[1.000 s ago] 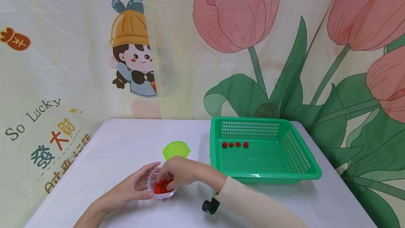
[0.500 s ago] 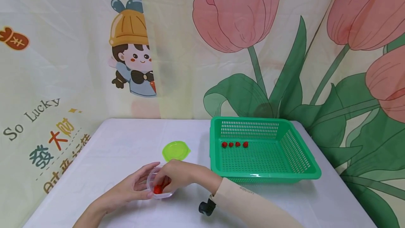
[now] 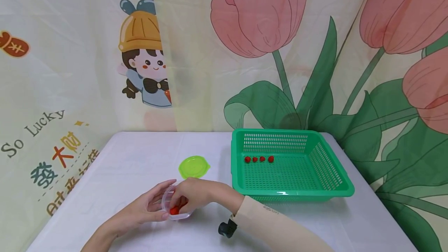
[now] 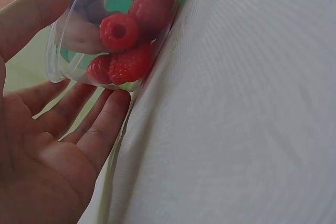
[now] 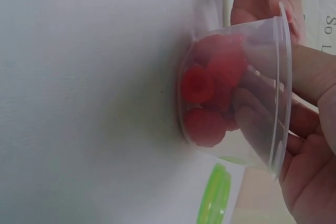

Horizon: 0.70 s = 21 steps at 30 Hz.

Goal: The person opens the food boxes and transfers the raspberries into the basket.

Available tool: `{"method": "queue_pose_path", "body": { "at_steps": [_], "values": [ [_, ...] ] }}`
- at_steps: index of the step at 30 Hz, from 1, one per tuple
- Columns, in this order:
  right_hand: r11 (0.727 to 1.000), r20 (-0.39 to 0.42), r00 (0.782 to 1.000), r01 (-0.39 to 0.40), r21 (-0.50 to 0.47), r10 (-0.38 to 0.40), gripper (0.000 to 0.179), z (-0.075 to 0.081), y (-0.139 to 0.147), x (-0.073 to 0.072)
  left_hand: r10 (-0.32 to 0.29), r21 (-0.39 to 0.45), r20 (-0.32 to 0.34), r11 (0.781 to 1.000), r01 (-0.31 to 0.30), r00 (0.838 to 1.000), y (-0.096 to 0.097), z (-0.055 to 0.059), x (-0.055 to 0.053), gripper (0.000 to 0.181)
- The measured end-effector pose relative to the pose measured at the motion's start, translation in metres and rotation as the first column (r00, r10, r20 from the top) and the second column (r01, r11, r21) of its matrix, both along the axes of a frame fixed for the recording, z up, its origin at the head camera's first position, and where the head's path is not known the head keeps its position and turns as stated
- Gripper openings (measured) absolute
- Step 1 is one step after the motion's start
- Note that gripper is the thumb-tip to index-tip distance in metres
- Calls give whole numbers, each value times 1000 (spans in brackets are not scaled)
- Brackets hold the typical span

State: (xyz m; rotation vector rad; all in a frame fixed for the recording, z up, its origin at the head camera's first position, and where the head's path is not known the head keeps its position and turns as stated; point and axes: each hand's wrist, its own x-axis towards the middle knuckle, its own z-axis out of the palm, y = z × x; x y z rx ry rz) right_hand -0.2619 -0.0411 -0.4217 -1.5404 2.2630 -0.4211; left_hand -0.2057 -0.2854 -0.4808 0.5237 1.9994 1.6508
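Observation:
My left hand (image 3: 145,207) holds a clear plastic tub (image 5: 268,156) on the table, thumb on one side and fingers on the other. Several red raspberries (image 4: 119,32) lie in the bottom, one with its hollow end showing in the left wrist view. From above, my right hand (image 3: 197,193) reaches into the tub with bent fingers, its fingertips (image 5: 247,108) down among the raspberries. Whether they pinch one is hidden by the fruit and the cloudy wall. The tub is tipped slightly towards the right hand in the head view.
Behind the tub lies a bright green lid (image 3: 193,166). To the right stands a green perforated basket (image 3: 294,193), with a short row of raspberries (image 3: 247,159) near its back left. A white cloth (image 3: 140,154) covers the table, and a printed curtain (image 3: 196,69) hangs behind.
My right hand has gone a little deeper into the tub and shifted slightly left, covering more raspberries. The left hand keeps its hold, and the tub has hardly moved.

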Motion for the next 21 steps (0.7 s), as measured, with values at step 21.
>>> {"method": "queue_pose_path", "body": {
  "at_steps": [21],
  "values": [
    [998, 14, 999, 43, -43, -42, 18, -6, -3, 3, -11, 20, 3, 1000, 11, 1000, 0, 0, 1, 88]
  ]
}}
